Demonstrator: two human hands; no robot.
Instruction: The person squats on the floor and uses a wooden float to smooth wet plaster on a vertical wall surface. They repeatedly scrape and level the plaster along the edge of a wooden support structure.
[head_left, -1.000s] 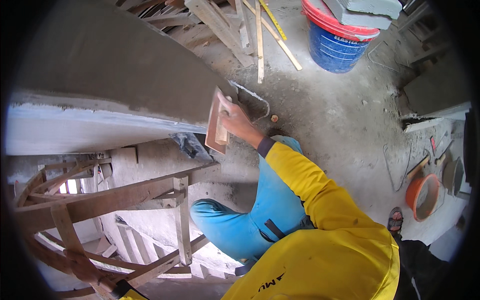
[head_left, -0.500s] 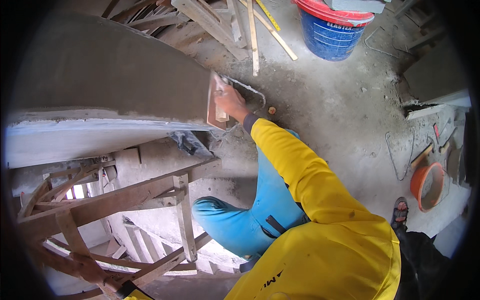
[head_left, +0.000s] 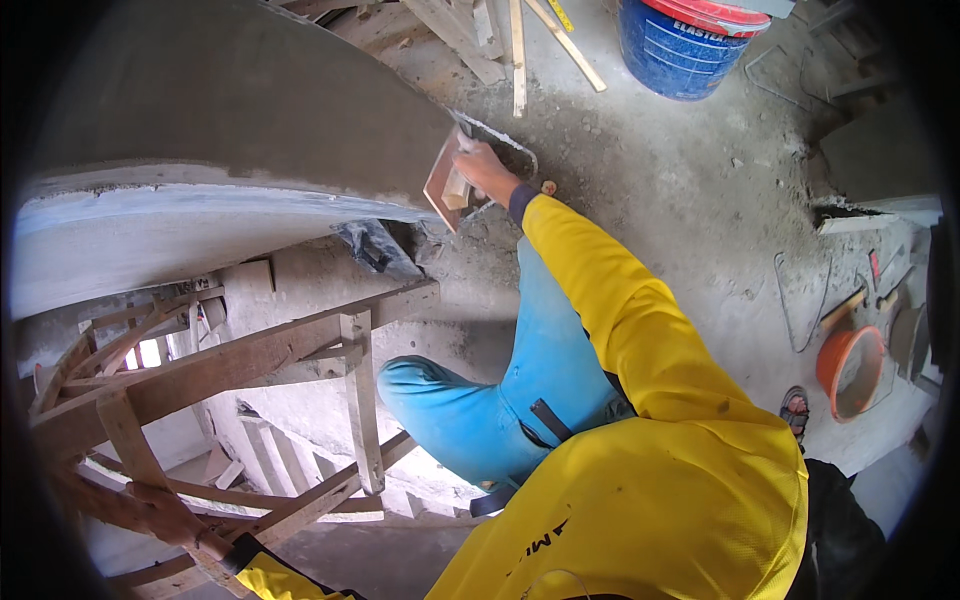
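Observation:
My right hand (head_left: 484, 168) is closed round the handle of a plastering float (head_left: 440, 182), a flat reddish-brown board. The float is at the end of a curved wall (head_left: 250, 110) coated in smooth grey-brown plaster; its board is tilted at the wall's edge. A bent metal rod (head_left: 518, 146) lies just beyond my fingers. At the lower left, my left hand (head_left: 168, 516) rests with its fingers wrapped over a wooden beam (head_left: 95, 500) of a timber frame; part of that hand is dim.
Timber framing (head_left: 250, 370) spans the lower left, above a lower level with steps. Loose boards and sticks (head_left: 519, 60) lie at the top. A blue bucket (head_left: 680, 50) with a red rim stands at the far right, and an orange bucket (head_left: 850, 375) sits near tools and a sandalled foot (head_left: 795, 412).
My right hand and the float have shifted slightly right and up in the picture, the board now more tilted. My left hand has come into view on the beam. The whole view has shifted a little.

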